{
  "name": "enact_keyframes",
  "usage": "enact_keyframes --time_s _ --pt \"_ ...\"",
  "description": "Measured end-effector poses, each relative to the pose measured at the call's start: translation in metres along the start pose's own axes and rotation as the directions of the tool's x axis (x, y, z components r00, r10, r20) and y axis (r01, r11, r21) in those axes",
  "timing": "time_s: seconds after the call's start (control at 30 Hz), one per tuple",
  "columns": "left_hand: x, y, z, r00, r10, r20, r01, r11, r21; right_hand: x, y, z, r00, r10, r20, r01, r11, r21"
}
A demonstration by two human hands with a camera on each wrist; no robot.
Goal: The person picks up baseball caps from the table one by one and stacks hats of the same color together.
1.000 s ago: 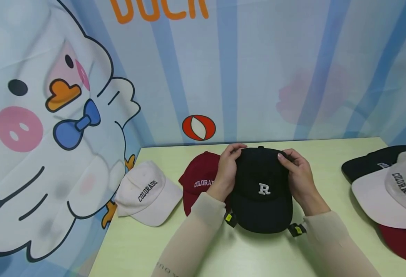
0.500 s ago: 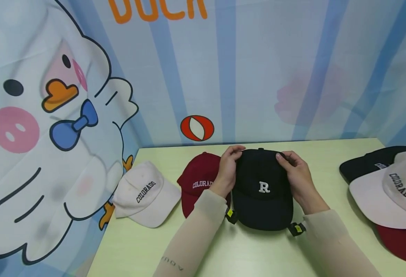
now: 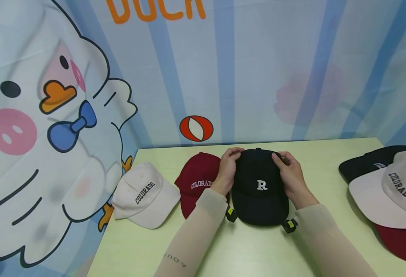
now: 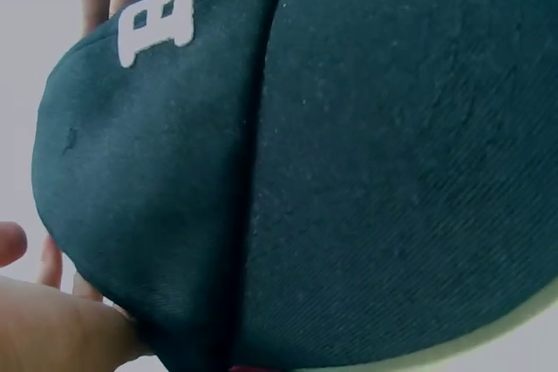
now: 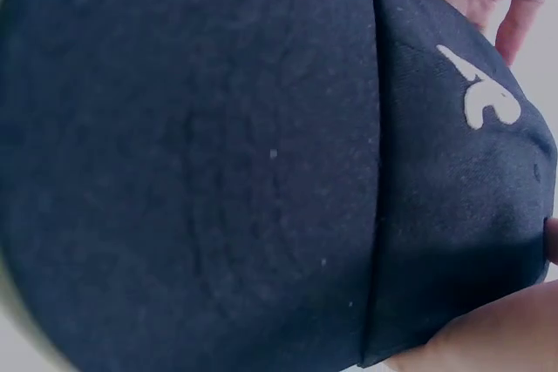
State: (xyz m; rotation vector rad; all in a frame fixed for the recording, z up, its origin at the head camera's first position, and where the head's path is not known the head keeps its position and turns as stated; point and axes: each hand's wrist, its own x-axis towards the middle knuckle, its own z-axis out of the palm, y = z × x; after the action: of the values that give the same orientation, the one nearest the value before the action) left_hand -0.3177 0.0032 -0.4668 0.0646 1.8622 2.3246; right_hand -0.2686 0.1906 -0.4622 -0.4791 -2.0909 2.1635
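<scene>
A black baseball cap [image 3: 259,200] with a white letter R on its crown is held by both hands, brim toward me. My left hand [image 3: 226,171] holds the left side of the crown, fingers at its upper edge. On the opposite side, my right hand [image 3: 294,177] grips the crown with the thumb over the front and the other fingers partly hidden behind. In the left wrist view the cap's brim [image 4: 392,163] fills much of the picture. A dark red COLORADO cap [image 3: 197,173] lies just left, partly covered by my left hand and sleeve.
On the pale green table [image 3: 251,254], a white COLORADO cap [image 3: 147,196] lies at the left. At the right edge, another white cap [image 3: 379,200] overlaps a black cap [image 3: 365,163] and a red cap [image 3: 401,242]. A cartoon duck backdrop [image 3: 251,77] rises behind the table.
The black cap has shifted slightly left, its brim edge now farther from me. My right hand has moved left with it; both hands keep their hold. The view has drifted slightly.
</scene>
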Motion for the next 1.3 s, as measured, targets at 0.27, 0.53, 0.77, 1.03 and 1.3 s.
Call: enact_keyframes --time_s 0.27,0.53,0.77,1.03,1.3 --pt "-0.009 -0.001 -0.002 0.999 0.022 -0.04 -0.018 0.996 0.089 0.011 0.01 -0.002 1.0 0.022 0.015 -0.022 1.0 -0.002" --pt "-0.031 0.014 -0.011 0.991 0.123 -0.046 -0.095 0.917 0.387 0.024 0.008 -0.012 0.999 0.021 0.05 -0.019 0.999 -0.04" --pt "-0.033 0.014 -0.023 0.997 0.069 -0.031 -0.052 0.924 0.38 0.033 0.007 -0.009 0.994 0.031 0.107 -0.024 0.998 -0.062" --pt "-0.028 -0.003 -0.019 0.999 -0.026 -0.04 0.038 0.938 0.345 0.035 0.011 0.0 0.992 0.049 0.12 -0.042 0.998 -0.057" --pt "-0.032 -0.005 -0.01 0.998 -0.009 -0.056 0.033 0.896 0.443 0.035 0.014 -0.005 0.988 -0.027 0.154 0.006 0.99 0.138"
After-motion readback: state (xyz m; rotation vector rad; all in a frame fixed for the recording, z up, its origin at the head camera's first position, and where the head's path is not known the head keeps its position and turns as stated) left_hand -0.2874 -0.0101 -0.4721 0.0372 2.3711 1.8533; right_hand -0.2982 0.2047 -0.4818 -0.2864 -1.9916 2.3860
